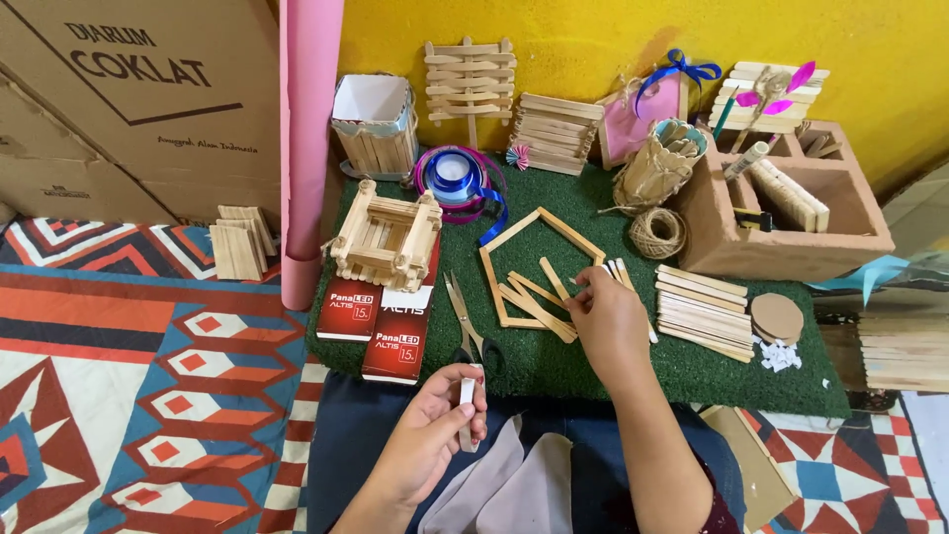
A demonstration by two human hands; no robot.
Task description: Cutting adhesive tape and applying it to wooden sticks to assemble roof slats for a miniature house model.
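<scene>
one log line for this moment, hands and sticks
left hand: holds glue tube | right hand: on craft sticks | surface: green mat

Yellow wall (593,30), patterned floor mat (119,376), cardboard boxes (138,99), evenly lit

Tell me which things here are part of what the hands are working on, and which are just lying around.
In use: stick in left hand; right hand at loose sticks inside house-shaped frame.
Lying about: scissors, twine ball, ribbon spool, stick stack.
</scene>
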